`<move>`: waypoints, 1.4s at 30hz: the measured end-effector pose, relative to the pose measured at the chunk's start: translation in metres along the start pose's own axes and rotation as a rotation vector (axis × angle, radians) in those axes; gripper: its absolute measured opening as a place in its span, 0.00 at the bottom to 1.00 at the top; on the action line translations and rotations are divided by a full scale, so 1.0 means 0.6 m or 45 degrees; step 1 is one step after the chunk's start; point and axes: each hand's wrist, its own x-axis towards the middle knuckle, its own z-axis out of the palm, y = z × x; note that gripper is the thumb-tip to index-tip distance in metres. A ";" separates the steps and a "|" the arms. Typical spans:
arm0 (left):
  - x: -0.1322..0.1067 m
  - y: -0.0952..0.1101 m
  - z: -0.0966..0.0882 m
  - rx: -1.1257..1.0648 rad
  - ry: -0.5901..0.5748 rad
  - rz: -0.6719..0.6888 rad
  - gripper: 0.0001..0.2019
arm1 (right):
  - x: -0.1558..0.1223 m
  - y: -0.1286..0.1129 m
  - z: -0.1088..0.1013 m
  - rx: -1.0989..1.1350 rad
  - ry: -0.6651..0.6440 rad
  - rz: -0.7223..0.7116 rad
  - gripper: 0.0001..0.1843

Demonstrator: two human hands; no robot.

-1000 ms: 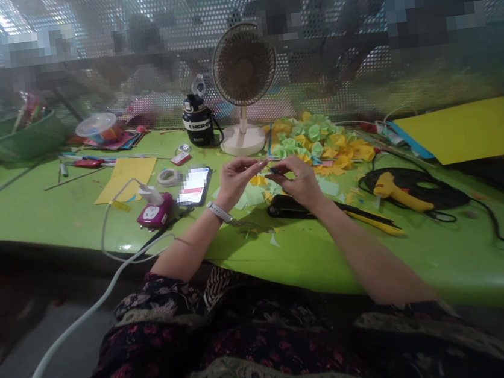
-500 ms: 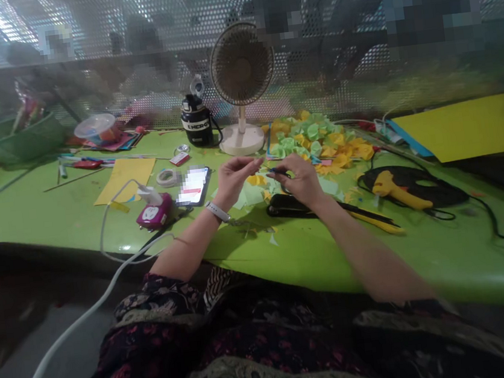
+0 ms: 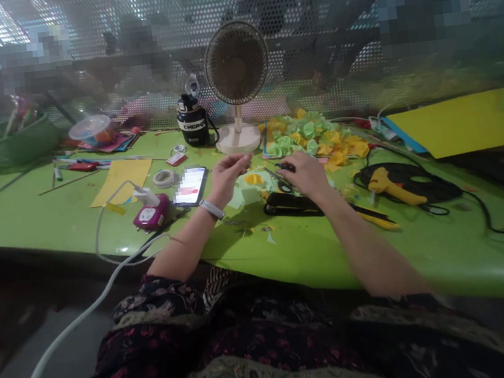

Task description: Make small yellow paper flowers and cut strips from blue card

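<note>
While I am sitting at a long green table (image 3: 314, 255), a perforated metal screen (image 3: 316, 36) is standing beyond my hands. A large yellow sheet (image 3: 467, 119) is lying far to the right of my right hand, and a green basket (image 3: 5, 144) is sitting far to the left of my left hand. Directly beyond my hands, a desk fan (image 3: 236, 63) is standing beside a black bottle (image 3: 192, 123), while a heap of green and yellow paper flowers (image 3: 314, 136) is lying just past my right hand. To the right of that hand, a yellow glue gun (image 3: 391, 188) is resting on a black cord. A black case (image 3: 292, 204) is lying just below it. To the left of my left hand (image 3: 228, 179), a phone (image 3: 190, 185) and a magenta plug adapter (image 3: 151, 214) are lying near a roll of tape (image 3: 163, 178). My left fingers are pinching closed, and I cannot tell whether they are gripping anything. My right hand (image 3: 307, 175) is curling around a small dark tool (image 3: 286, 167), too small to identify. Green and yellow paper scraps (image 3: 247, 192) are lying on the table between my hands, apart from both. A white watch (image 3: 212, 209) is circling my left wrist.
</note>
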 end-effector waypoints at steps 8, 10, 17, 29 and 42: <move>-0.015 -0.007 0.002 0.397 -0.292 0.174 0.15 | -0.012 0.083 0.011 -0.173 -0.242 0.368 0.14; -0.019 -0.007 0.003 0.476 -0.355 0.264 0.14 | -0.008 0.073 0.004 -0.156 -0.203 0.376 0.14; -0.020 -0.007 0.003 0.766 -0.316 0.455 0.09 | 0.008 -0.032 -0.026 0.213 -0.106 -0.151 0.11; -0.017 -0.010 -0.003 0.980 -0.378 0.576 0.06 | -0.001 -0.071 -0.023 0.127 -0.196 -0.297 0.11; 0.019 0.028 -0.054 1.705 -0.456 -0.062 0.12 | 0.006 -0.052 -0.036 0.048 -0.154 -0.285 0.14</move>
